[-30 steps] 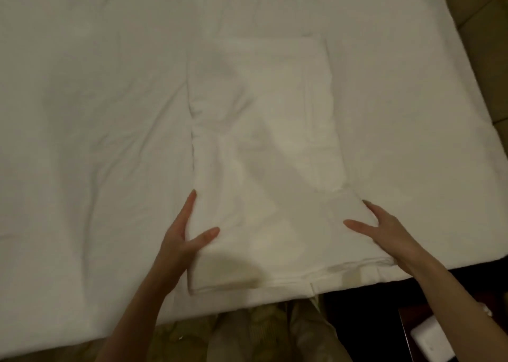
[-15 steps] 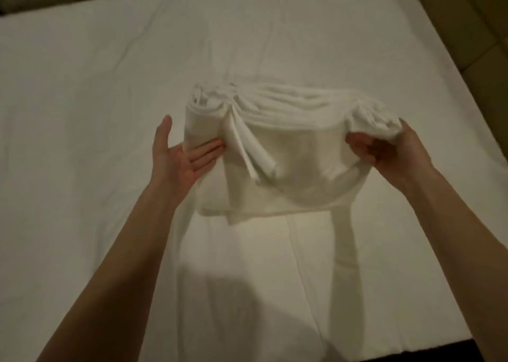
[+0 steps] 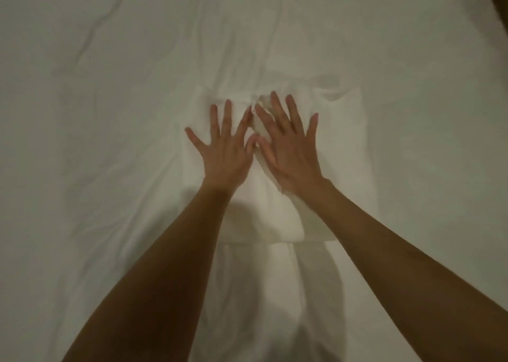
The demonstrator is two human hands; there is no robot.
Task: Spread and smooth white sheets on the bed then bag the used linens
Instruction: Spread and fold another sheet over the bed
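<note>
A folded white sheet (image 3: 341, 152) lies flat in the middle of the bed, on top of the white bed sheet (image 3: 110, 114) that covers the mattress. My left hand (image 3: 225, 152) rests palm down on the folded sheet's left half with its fingers straight and spread. My right hand (image 3: 288, 152) lies palm down beside it, fingers straight, over a raised crease near the fold's centre. The thumbs nearly touch. Both forearms reach in from the bottom of the view and hide the folded sheet's near middle.
The bed sheet shows wrinkles at the upper left and around the folded sheet. A dark strip past the bed's edge (image 3: 497, 1) shows in the top right corner.
The folded sheet, held up in both hands half a second ago, now lies flat farther up the bed. Both hands have let go and press on it with straight fingers.
</note>
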